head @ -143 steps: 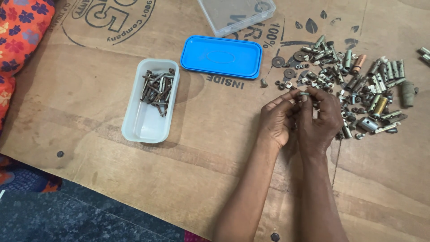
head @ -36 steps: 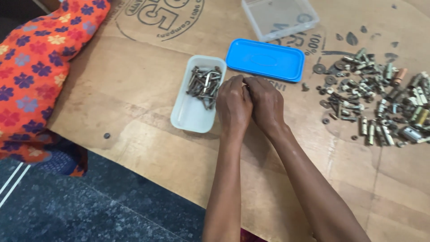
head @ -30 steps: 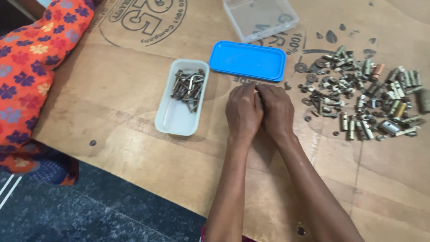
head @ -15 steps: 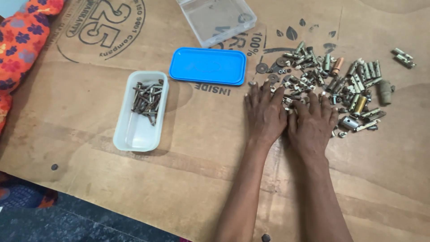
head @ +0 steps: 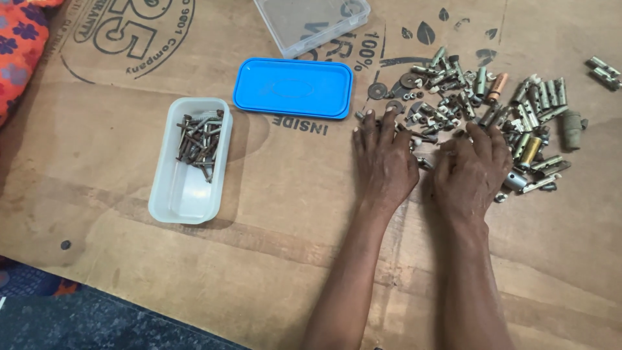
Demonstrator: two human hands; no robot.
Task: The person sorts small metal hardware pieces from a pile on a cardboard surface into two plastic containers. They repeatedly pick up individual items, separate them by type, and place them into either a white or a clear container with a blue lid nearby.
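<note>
Two bare forearms enter from the near edge, no sleeves in view. Left hand (head: 383,162) and right hand (head: 472,172): no gloves, no rings, no watch or bracelet at either wrist. Fingernails short and pale. Knuckles creased; tendons show faintly along the backs.

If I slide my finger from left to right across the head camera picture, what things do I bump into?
Flowery orange cloth → white tub of screws → blue lid → left hand → right hand → pile of metal bits.
</note>
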